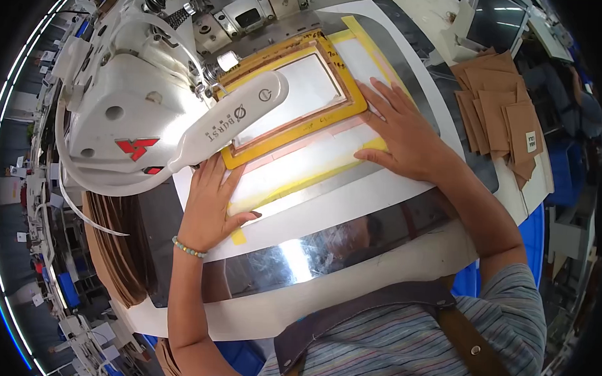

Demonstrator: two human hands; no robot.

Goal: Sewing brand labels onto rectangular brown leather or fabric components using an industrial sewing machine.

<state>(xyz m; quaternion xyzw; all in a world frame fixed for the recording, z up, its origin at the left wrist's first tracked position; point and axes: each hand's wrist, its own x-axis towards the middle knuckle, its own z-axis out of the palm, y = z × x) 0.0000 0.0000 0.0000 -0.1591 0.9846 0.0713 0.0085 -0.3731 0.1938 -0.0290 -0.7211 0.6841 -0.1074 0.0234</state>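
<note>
A yellow rectangular frame [298,137] with a brown inner border lies beneath the head of a white sewing machine [126,106]. Under it is a white panel [299,162] edged with yellow tape. My left hand [209,204] rests flat at the near left corner of the frame and panel, fingertips partly behind the machine's lamp [240,111]. My right hand [407,135] lies spread over the right side, fingers touching the frame's right end and the panel, thumb on the taped near edge. Neither hand grips anything. The needle area is partly hidden by the lamp.
A shiny dark plate [339,240] curves along the table's near side. Brown flat pieces [509,106] are piled at the right, and more brown pieces [114,247] stand stacked at the left. A dark screen [496,22] is at the far right. A white cable loops beside the machine.
</note>
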